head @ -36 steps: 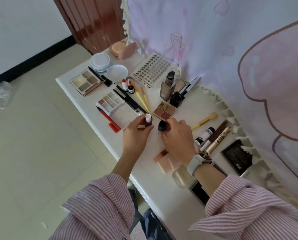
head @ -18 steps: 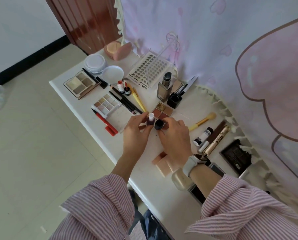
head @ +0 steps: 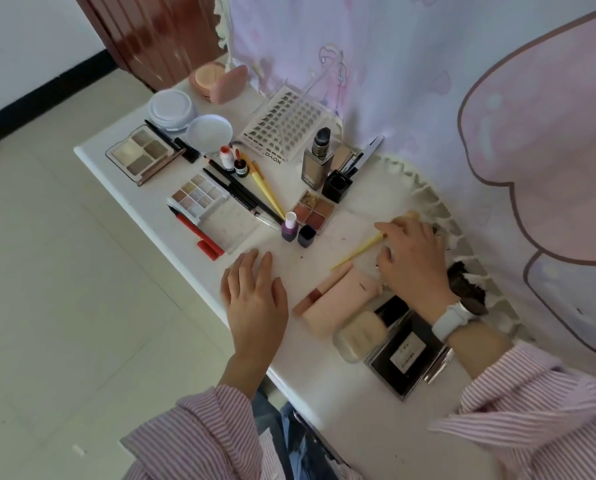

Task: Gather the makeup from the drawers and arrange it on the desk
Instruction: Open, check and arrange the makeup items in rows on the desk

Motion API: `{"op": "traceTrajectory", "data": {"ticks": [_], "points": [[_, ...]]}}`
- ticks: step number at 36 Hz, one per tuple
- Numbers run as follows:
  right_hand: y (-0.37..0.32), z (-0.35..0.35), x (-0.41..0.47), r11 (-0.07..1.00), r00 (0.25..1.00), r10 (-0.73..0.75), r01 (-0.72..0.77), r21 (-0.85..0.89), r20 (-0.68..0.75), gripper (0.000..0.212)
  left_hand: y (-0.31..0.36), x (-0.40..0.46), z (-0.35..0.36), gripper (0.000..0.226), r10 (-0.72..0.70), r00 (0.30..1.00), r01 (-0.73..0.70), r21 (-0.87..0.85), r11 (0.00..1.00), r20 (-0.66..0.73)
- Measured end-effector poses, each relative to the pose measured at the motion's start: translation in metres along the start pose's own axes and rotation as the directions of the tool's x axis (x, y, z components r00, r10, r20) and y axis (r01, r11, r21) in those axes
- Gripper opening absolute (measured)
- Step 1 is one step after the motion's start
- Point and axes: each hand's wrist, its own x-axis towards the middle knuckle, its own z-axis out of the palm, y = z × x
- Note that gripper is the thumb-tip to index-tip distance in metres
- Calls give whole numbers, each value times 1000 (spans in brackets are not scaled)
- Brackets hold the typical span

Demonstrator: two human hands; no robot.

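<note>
White counter (head: 341, 393) pushed against a pink-and-lilac curtain (head: 428, 81), tiled floor to its left, brown door behind.

Change noted: half a second earlier both hands were pinching two small bottles together at mid-counter. Those now stood released, the white-capped purple bottle (head: 288, 227) and the dark blue bottle (head: 306, 235) touching side by side, just beyond both hands. I read that pair as placed, and the arranging as moved on to the next item.

Left hand (head: 255, 299) lay flat on the counter edge, fingers straight, holding nothing. Right hand (head: 415, 261) had shifted toward the curtain; its grip was curled round the yellow-handled brush (head: 362, 249), whose handle tip pointed back toward the left hand. Whether it was lifting or only nudging, I could not tell.

Count, as far as visible: three open eyeshadow palettes beyond the left hand, two round white compacts, one lash tray (head: 286, 128), one foundation bottle (head: 319, 157), two small red-topped vials, two yellow pencils. Items under the right wrist were partly hidden; not counted.

Most makeup appeared out and laid down already.
</note>
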Motion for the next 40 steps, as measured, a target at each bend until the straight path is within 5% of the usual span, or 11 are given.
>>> {"op": "traceTrajectory", "data": {"ticks": [7, 16, 22, 32, 37, 40], "points": [[-7, -10, 32, 963, 979, 36, 20, -269, 202, 30, 0, -1, 2, 42, 26, 999, -25, 85, 996, -21], [-1, -25, 40, 838, 942, -106, 257, -481, 320, 30, 2, -1, 3, 41, 19, 999, -15, 122, 992, -27], [9, -31, 29, 818, 966, -230, 258, -514, 120, 39, 0, -2, 5, 38, 13, 1000, -10, 131, 991, -28], [0, -41, -5, 856, 913, -382, 290, -427, -145, 20, 1, -1, 3, 40, 7, 1000, -7, 73, 997, -5], [-20, -26, -17, 850, 855, -502, 460, -256, -131, 7, 0, 0, -7, 35, -117, 992, 103, -242, 965, -43], [-37, -9, -18, 865, 855, -499, 480, -148, -141, 22, 0, -2, -17, 32, -190, 980, 157, -354, 922, -59]]}}
